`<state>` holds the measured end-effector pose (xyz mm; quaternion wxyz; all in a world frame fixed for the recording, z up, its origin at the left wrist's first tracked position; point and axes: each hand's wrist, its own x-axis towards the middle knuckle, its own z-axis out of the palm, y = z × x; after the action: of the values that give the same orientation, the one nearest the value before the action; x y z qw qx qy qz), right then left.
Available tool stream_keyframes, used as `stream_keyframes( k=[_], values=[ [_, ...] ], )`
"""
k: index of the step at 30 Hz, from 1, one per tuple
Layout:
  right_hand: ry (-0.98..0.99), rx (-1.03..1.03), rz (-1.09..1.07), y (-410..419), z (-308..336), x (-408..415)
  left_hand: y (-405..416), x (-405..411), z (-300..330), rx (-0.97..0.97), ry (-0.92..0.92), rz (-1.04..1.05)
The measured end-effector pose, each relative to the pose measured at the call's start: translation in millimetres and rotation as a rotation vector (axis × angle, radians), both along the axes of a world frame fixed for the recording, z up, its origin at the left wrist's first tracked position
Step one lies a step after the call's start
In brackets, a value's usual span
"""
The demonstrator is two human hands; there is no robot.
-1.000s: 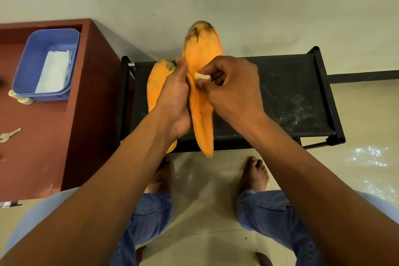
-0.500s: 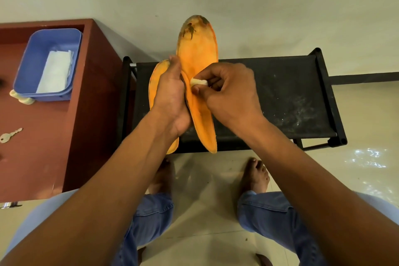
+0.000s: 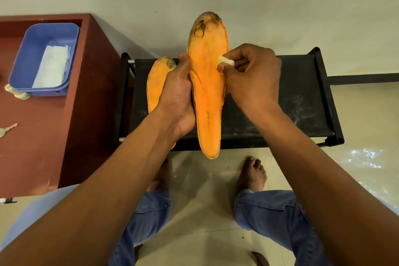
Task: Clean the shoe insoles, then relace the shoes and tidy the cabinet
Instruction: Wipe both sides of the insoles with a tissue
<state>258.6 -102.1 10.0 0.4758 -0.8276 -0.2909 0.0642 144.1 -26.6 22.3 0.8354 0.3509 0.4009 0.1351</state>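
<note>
An orange insole (image 3: 206, 84) with a dark stain at its toe stands upright in front of me, face towards me. My left hand (image 3: 178, 95) grips its left edge near the middle. My right hand (image 3: 251, 77) pinches a small white wad (image 3: 226, 62) and presses it against the insole's right edge. A second orange insole (image 3: 155, 84) lies on the black rack behind my left hand, partly hidden by it.
The black fabric-topped shoe rack (image 3: 298, 97) stands against the wall. To the left, a red-brown cabinet (image 3: 54, 131) carries a blue tub (image 3: 32, 49) with white tissue (image 3: 53, 67) and a key (image 3: 7, 129). My bare feet (image 3: 252, 175) are on the tiled floor.
The held insole has turned its full face towards me and shifted a little right. My right hand with the white wad moved from the insole's left side to its right edge.
</note>
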Motion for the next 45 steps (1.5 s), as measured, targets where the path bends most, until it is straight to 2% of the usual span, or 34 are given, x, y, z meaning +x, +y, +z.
stream_keyframes(
  k=[11,15,20,23,30,34,40,45],
  values=[
    [0.094,-0.143,0.327,5.3,1.1,-35.3,24.1,-6.5,-4.3,-0.081,-0.074,0.181],
    [0.059,-0.14,0.304,4.2,1.4,-32.9,23.8,-5.4,-5.9,-0.074,-0.084,0.178],
    [-0.054,-0.093,0.141,2.2,-0.9,-17.0,19.0,-3.2,-4.0,-0.055,-0.063,0.131],
    [-0.041,-0.067,0.126,0.3,-0.5,-8.3,18.5,-2.4,-3.0,-0.042,-0.042,0.129],
    [0.13,-0.166,0.402,1.6,1.6,-20.1,29.6,-7.3,-3.3,-0.066,-0.123,0.204],
    [0.208,-0.129,0.512,2.3,0.3,-31.2,43.0,-9.7,-5.1,-0.13,-0.219,0.317],
    [0.153,-0.103,0.429,0.6,0.7,-32.5,36.5,-6.9,-2.0,-0.068,-0.165,0.239],
    [0.029,-0.044,0.241,0.7,-0.9,-24.4,14.7,-3.3,0.6,-0.041,-0.044,0.122]
  ],
)
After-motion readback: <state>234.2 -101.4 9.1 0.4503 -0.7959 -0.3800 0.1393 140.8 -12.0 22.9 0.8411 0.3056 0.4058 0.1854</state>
